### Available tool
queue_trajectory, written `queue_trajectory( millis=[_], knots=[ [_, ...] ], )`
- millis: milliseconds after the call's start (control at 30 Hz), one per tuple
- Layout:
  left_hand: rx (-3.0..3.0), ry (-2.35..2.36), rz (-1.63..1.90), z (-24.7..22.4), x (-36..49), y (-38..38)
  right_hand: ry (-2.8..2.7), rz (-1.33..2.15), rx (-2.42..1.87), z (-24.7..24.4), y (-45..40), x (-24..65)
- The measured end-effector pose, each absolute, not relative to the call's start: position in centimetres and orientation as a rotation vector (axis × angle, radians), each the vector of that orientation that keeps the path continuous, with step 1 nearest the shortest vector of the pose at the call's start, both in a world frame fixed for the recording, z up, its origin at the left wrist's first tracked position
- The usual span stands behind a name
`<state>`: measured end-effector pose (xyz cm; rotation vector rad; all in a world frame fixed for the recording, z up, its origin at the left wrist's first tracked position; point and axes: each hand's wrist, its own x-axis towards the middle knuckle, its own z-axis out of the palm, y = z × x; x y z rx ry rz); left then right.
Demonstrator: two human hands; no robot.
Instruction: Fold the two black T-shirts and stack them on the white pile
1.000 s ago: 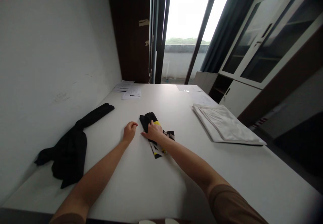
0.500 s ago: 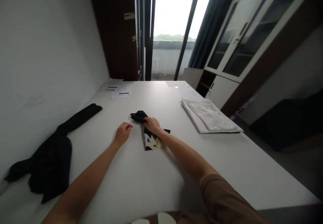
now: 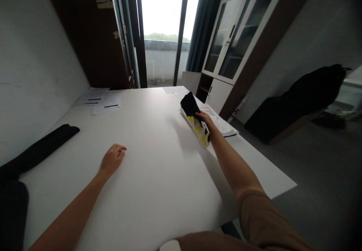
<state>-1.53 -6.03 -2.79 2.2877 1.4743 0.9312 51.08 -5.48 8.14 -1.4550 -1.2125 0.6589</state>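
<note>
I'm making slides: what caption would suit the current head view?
Right hand grips a folded black, white and yellow cloth above a white table, left hand apart from it.

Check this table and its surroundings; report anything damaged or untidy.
Two pale, ragged patches mark the brown panel at the back left, perhaps tape or damage. On the table, at left, a black cloth sprawls past the picture's edge, unlike the folded bundle in the right hand. No spill shows.

A folded cloth (image 3: 194, 118) held up
It's black, with yellow and white on the near part, tilted over the surface (image 3: 152, 137).
</note>
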Motion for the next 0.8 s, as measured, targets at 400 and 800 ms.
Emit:
queue_trajectory(
  millis=[400,800],
  knots=[
    [2.513,1.49,0.82,-3.2,-1.2,-6.0,-1.657,0.084,-2.153,10.8,-0.2,64.4],
    [2.566,1.519,0.781,-3.0,-0.9,-6.2,-1.232,-0.022,-2.656,2.9,-2.1,65.8]
  ],
)
